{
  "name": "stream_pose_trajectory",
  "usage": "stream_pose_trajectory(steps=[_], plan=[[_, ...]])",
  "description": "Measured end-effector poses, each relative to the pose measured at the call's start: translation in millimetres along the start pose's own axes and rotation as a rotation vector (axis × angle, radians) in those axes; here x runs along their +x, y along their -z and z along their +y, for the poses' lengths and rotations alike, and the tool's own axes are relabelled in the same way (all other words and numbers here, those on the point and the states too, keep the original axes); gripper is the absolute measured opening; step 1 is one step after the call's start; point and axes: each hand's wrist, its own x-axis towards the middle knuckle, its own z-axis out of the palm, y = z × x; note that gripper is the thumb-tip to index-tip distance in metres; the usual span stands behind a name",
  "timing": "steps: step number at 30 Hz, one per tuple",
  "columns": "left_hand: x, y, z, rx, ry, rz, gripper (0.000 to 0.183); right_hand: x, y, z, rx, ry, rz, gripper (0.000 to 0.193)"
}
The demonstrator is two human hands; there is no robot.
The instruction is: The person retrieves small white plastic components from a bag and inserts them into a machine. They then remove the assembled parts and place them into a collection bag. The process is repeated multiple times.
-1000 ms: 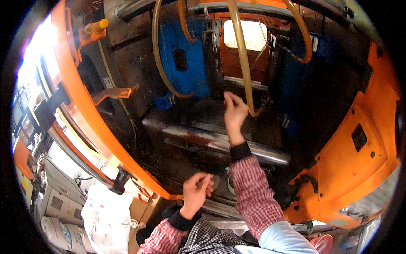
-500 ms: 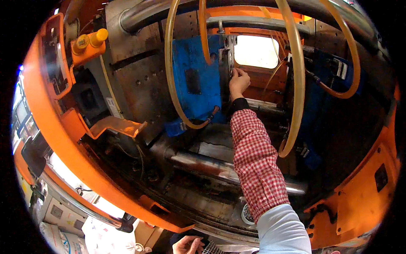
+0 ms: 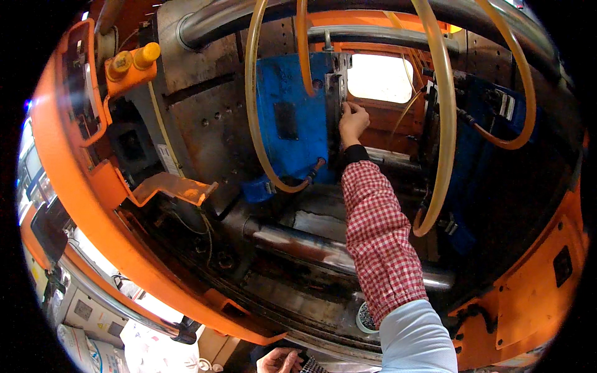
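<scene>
My right arm, in a red checked oversleeve, stretches deep into an orange machine. My right hand point(image 3: 354, 123) is closed in a pinch at the inner face of a blue mould half point(image 3: 273, 133). Its fingertips are at the steel edge point(image 3: 336, 93) of that mould; whatever they pinch is too small or hidden to make out. My left hand point(image 3: 278, 360) stays low at the bottom edge, outside the machine, fingers curled and thumb against them. I cannot see what lies inside it. Below my right forearm stands a small pale cup point(image 3: 367, 318) of small grey pieces.
Amber hoses point(image 3: 444, 124) loop down on both sides of my right arm. A second blue mould half point(image 3: 479, 161) is at the right. Steel bars point(image 3: 298, 242) cross below and above. An orange frame point(image 3: 124, 248) curves along the left, with an orange bracket point(image 3: 177, 186) jutting inward.
The whole view has shifted slightly. My right hand keeps its pinch at the mould's edge, and my left hand remains curled at the bottom.
</scene>
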Motion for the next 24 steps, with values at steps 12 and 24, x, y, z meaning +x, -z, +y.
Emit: stream_pose_trajectory(steps=[12,24], plan=[[-5,0,3,0.012,-0.007,-0.015,0.01,5,4,14,-0.173,0.135,-0.196,0.017],[-12,0,3,0.101,-0.048,-0.037,0.011,5,15,13,-0.201,0.102,-0.347,0.026]])
